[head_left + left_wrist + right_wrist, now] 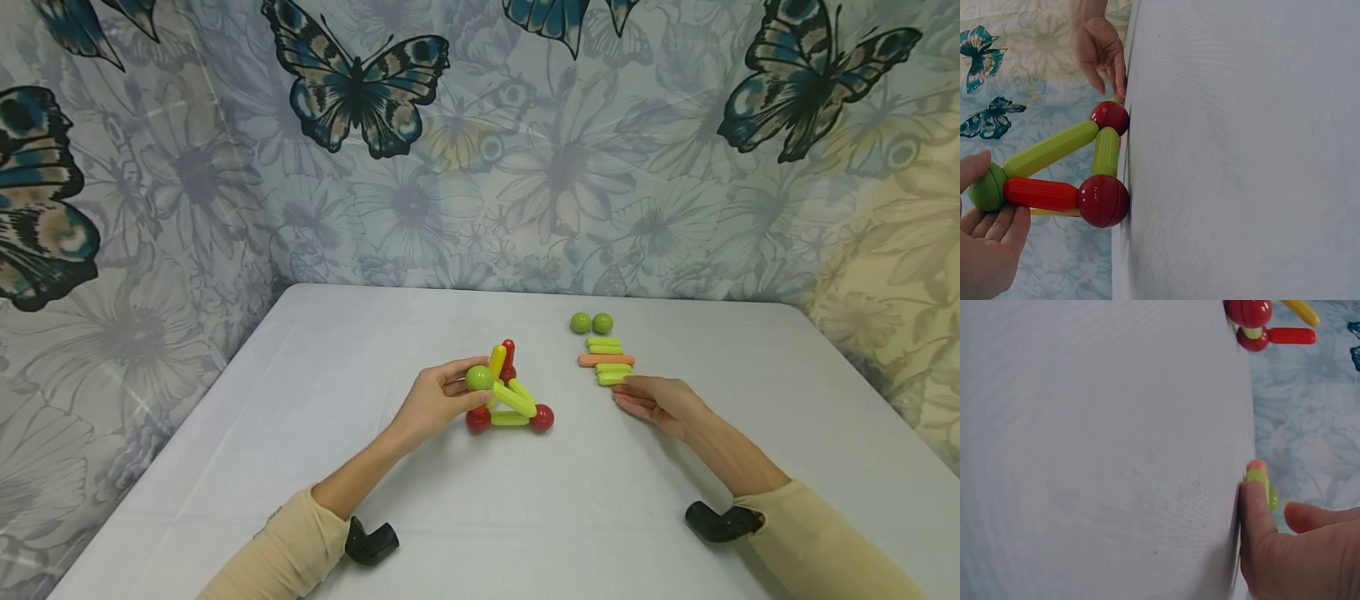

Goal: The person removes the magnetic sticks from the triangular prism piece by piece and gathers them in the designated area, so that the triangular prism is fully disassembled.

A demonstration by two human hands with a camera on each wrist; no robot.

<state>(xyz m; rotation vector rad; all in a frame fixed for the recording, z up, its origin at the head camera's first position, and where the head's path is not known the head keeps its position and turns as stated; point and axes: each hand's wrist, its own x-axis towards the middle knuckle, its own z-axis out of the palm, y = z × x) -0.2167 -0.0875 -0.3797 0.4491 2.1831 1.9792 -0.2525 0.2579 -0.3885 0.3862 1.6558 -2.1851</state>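
My left hand (442, 398) pinches a green ball (478, 378) between thumb and fingers. That ball is the top corner of a figure of balls and magnetic sticks standing on the table. Dark red balls (542, 418) form its lower corners, joined by a lime stick (510, 418). A red stick (1044, 194) slopes down from the green ball in the left wrist view. A yellow stick (497, 362) and another red stick point upward at the back. My right hand (667, 403) has its fingertips right at the nearest lime stick (613, 379) of a row, thumb apart in the right wrist view.
Behind that stick lie more lime sticks (603, 342) and an orange stick (606, 361). Two loose green balls (581, 322) sit beyond them. The white-covered table (517, 517) ends at a wall of butterfly-patterned cloth (562, 183).
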